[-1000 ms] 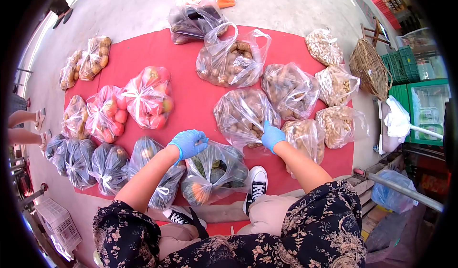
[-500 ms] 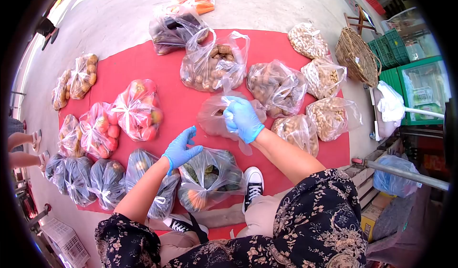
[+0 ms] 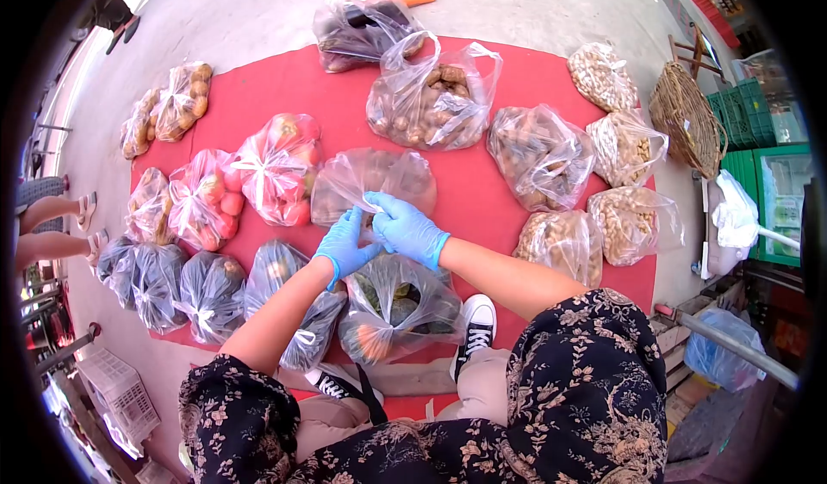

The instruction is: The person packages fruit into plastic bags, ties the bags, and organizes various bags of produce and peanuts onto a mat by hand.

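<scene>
Both of my hands wear blue gloves and meet at the gathered top of a translucent plastic bag [image 3: 379, 172] with brownish produce inside. My right hand [image 3: 408, 232] is closed on the bag's neck. Beside it, my left hand [image 3: 346, 247] has its fingers closed at the same plastic, partly hidden where the hands touch. Just below the hands is a bag of dark green squash [image 3: 401, 316]. Left of the held bag lies a bag of red produce [image 3: 277, 170]. Beyond it, a bag of brown tubers [image 3: 431, 105] has its handles up.
A red cloth [image 3: 345, 96] on the floor carries several bagged vegetables. Bags of small pale produce [image 3: 633, 226] line the right side. A wicker basket [image 3: 687, 121], green crates [image 3: 743, 114] and a metal bar [image 3: 732, 346] are further right. Another person's legs [image 3: 56, 230] show at left.
My right hand has pulled the bag's top left and toward me, shifting the bag left. My left hand, spread and apart before, has come in to meet the right at the bag. The view has shifted.
</scene>
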The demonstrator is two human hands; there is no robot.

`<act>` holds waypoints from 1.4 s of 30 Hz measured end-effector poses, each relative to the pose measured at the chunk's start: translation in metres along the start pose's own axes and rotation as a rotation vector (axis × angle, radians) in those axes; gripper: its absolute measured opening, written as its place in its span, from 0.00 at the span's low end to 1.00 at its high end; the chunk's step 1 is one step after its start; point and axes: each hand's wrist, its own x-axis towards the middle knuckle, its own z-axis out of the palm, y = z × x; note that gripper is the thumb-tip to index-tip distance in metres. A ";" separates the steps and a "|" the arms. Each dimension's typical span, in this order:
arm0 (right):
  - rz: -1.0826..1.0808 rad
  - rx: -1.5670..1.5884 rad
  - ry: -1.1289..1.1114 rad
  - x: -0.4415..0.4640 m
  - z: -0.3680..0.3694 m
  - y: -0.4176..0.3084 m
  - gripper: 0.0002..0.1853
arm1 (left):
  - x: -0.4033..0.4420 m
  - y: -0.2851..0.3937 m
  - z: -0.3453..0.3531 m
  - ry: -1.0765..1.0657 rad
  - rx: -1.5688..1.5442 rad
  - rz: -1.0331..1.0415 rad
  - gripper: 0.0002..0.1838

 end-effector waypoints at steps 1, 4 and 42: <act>-0.221 -0.206 0.047 0.002 -0.004 0.016 0.25 | 0.000 -0.010 0.007 0.012 -0.013 0.015 0.41; -0.407 -0.494 0.079 -0.010 -0.018 0.022 0.26 | -0.004 -0.008 0.008 -0.010 0.047 -0.047 0.39; -0.300 -0.221 0.801 -0.171 -0.152 0.069 0.05 | 0.032 0.111 0.092 -0.350 -0.508 0.024 0.37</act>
